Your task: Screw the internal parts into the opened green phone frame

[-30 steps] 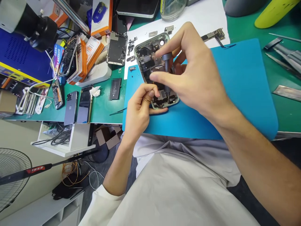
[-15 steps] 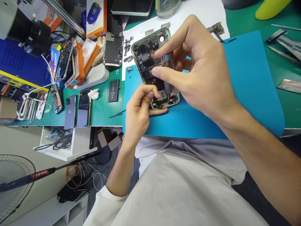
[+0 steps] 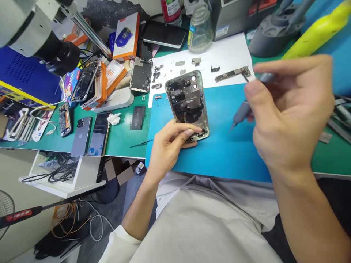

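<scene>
An opened phone housing [image 3: 189, 106] with a pale green frame is tilted over the blue mat [image 3: 230, 153], its inner parts showing. My left hand [image 3: 175, 142] grips its lower end, fingers closed around the bottom edge. To the right, clear of the phone, my right hand [image 3: 287, 106] is closed on a grey screwdriver [image 3: 241, 111] whose tip points down and left above the mat; it is slightly blurred. Behind the phone, a logic board [image 3: 231, 74] and small metal plates [image 3: 196, 61] lie on white paper [image 3: 219, 54].
A phone screen [image 3: 140, 75] and a black battery [image 3: 137, 117] lie to the left. Two phones [image 3: 81, 137] rest near the table's front edge. A microscope [image 3: 59, 54] overhangs the left side. A glass jar [image 3: 200, 31] and a grey stand base [image 3: 274, 34] are at the back.
My right hand has lifted the screwdriver off the phone's lower end and moved right. My left hand still holds the phone, with fingers now over its bottom inner part. The view has shifted.
</scene>
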{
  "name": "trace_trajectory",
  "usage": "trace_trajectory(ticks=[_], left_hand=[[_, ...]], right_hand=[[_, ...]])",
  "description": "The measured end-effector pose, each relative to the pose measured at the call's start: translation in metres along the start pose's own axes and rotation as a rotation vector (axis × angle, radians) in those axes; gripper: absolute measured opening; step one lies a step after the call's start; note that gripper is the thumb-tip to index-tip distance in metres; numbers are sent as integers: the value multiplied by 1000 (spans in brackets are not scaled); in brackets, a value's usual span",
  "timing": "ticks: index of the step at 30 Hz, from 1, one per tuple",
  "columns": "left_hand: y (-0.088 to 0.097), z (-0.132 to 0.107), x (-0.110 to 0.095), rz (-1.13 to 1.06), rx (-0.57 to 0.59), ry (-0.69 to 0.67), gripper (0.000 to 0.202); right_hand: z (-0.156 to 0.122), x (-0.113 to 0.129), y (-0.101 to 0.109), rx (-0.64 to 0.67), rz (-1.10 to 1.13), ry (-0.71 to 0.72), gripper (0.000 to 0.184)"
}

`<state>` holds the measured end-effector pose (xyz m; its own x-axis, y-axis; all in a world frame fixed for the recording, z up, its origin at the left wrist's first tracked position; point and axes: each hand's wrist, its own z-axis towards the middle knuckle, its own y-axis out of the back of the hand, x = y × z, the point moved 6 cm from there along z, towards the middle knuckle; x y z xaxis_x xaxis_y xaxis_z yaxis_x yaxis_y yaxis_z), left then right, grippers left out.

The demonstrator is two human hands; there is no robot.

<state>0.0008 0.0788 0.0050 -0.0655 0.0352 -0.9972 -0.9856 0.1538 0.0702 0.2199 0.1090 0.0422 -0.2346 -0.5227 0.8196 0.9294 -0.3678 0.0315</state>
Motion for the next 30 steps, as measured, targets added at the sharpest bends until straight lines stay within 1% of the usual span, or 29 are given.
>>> trace_trajectory(ticks=[1,2,4,5,6,7,8,10,11,12,13,15,17,20,23,27,30], left_hand=[[-1,0,0,-6,8,5,20],[-1,0,-1,-9,16,9,20],[-1,0,-1,-5,25,15,20],[-1,-1,-1,1,25,16,20],[-1,-1,-1,12,21,17,19],[0,-1,-1,25,13,17,18],[0,-1,0,40,2,16,16],[1,-2,0,67,-20,12,15],[1,-2,0,76,-28,9,14],[0,-2,0,81,-32,8,14],[0,-3,0,83,-34,8,14],[-1,-2,0,84,-33,14,15],[-1,-2,1,85,-33,24,15],[0,-2,3,95,-29,32,17],[1,-2,0,145,-35,7,18],[0,-2,-4,157,-47,-38,21],[-1,-2,-4,132,-43,-33,20]], right_hand=[[-3,-2,9,16,-178,-8,19],[-7,-1,15,55,-331,25,25],[-16,2,24,115,-454,70,50],[-21,4,24,151,-497,96,62],[-24,7,24,165,-510,97,70],[-26,9,23,152,-482,83,72],[-26,12,21,109,-392,52,70],[-25,17,14,-7,-117,-25,56],[-25,18,7,-42,11,-71,47],[-25,19,-2,-45,96,-100,43],[-26,19,-10,-34,142,-126,42],[-29,19,-24,-7,147,-165,45],[-33,17,-30,-5,118,-187,49],[-38,14,-29,-38,87,-188,45],[-38,13,-27,-62,68,-195,40],[-37,18,-30,-39,54,-221,42],[-37,20,-32,-28,60,-236,46]])
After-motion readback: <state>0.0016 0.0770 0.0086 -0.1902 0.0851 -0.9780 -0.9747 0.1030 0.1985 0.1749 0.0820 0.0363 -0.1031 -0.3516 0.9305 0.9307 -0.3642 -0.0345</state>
